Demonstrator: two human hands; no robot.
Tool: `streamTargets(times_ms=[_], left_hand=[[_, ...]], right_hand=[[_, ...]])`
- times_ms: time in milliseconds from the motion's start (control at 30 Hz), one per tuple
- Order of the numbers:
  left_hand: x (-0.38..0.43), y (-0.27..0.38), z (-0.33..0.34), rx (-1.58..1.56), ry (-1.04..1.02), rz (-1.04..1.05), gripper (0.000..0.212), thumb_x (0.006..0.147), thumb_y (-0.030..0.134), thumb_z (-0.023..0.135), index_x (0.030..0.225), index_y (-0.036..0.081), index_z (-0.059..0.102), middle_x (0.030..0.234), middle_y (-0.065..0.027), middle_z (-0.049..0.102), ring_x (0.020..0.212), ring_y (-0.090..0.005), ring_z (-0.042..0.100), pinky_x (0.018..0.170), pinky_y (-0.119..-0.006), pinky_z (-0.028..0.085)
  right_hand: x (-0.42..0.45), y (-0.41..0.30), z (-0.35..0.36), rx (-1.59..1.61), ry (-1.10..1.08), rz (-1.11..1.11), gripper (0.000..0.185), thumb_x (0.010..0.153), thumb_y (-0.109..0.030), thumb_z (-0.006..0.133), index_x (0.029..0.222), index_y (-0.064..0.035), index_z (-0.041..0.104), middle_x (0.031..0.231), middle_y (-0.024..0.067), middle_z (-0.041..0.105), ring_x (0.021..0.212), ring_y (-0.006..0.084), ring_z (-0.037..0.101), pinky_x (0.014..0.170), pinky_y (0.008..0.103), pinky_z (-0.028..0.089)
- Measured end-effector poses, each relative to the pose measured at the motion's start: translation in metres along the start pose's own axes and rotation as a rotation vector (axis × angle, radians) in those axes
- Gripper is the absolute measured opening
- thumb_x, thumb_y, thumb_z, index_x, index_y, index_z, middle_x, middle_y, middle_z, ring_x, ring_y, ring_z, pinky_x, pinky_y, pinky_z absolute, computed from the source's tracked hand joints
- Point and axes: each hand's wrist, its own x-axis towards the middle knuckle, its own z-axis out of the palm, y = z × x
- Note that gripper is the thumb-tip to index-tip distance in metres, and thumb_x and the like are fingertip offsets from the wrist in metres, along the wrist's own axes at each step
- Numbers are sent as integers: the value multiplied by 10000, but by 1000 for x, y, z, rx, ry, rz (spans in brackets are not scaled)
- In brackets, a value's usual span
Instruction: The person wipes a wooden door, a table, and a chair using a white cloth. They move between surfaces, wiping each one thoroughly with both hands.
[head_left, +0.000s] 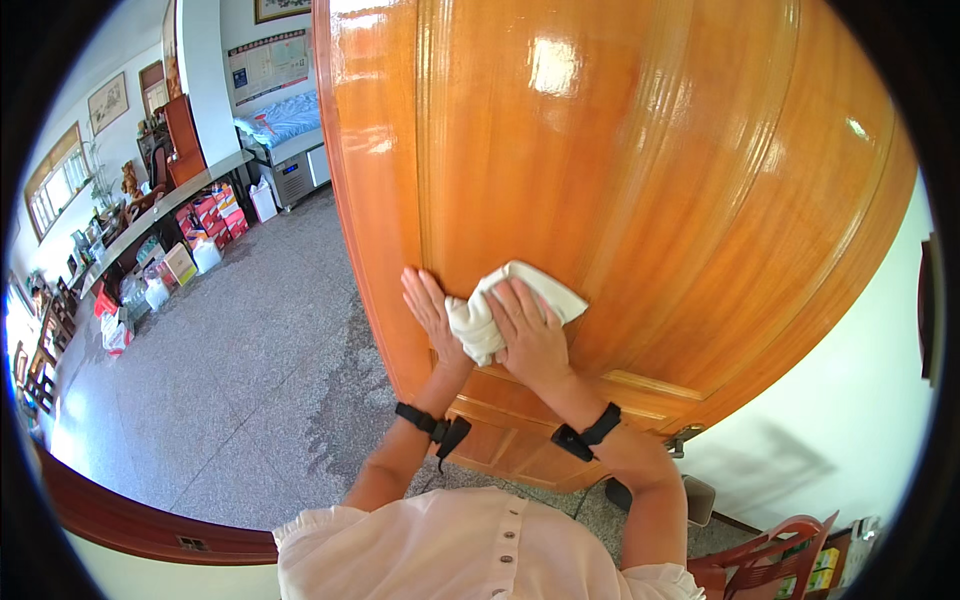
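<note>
A varnished wooden door (495, 172) with moulded panels stands before me, its glossy face catching bright reflections. My right hand (529, 330) presses a folded white cloth (480, 330) flat to the door, with its fingers spread over the fabric. One corner of the cloth sticks out to the right of that hand. Just left of the cloth, my left hand (431, 311) rests with its palm on the door near the edge moulding, fingers extended. Its thumb side is hidden by the cloth, so I cannot tell whether it touches it. Both wrists wear black straps.
A metal door handle (682, 439) projects at lower right, near a waste bin (699, 501) and a reddish plastic chair (795, 544). Speckled stone floor (240, 360) with dark wet-looking patches spreads leftward. Cartons (214, 214) and bags line a long counter (169, 206) there.
</note>
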Motion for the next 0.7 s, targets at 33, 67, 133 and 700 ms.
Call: streamTargets(times_ms=[33, 67, 133, 700], left_hand=[[17, 6, -5, -27, 43, 54, 774, 983, 348, 499, 1546, -70, 171, 1614, -319, 123, 1508, -476, 116, 1214, -587, 108], [32, 12, -10, -31, 63, 77, 774, 981, 349, 500, 1544, -73, 177, 1611, -324, 126, 1506, -480, 120, 1213, -589, 106], [66, 28, -23, -96, 165, 168, 786, 970, 363, 520, 1542, -74, 204, 1607, -331, 140, 1502, -485, 134, 1208, -602, 100], [342, 121, -76, 13, 1, 512, 295, 931, 32, 563, 1215, -23, 621, 1099, -244, 636, 1080, -402, 601, 924, -425, 484]], right_hand=[[13, 4, -8, -19, -35, 16, 696, 785, -277, 696, 1433, -100, 514, 1543, 59, 423, 1431, 227, 383, 1105, 373, 363], [27, 6, -14, -32, 13, 20, 710, 783, -280, 699, 1446, -117, 504, 1562, 56, 404, 1438, 235, 376, 1111, 375, 356], [60, 10, -31, -52, 69, 24, 742, 779, -280, 708, 1473, -150, 478, 1592, 51, 369, 1455, 246, 356, 1129, 392, 333], [231, 81, -124, -557, 748, 213, 711, 840, -261, 694, 1456, -11, 440, 1535, 279, 339, 1400, 455, 332, 1165, 538, 248]])
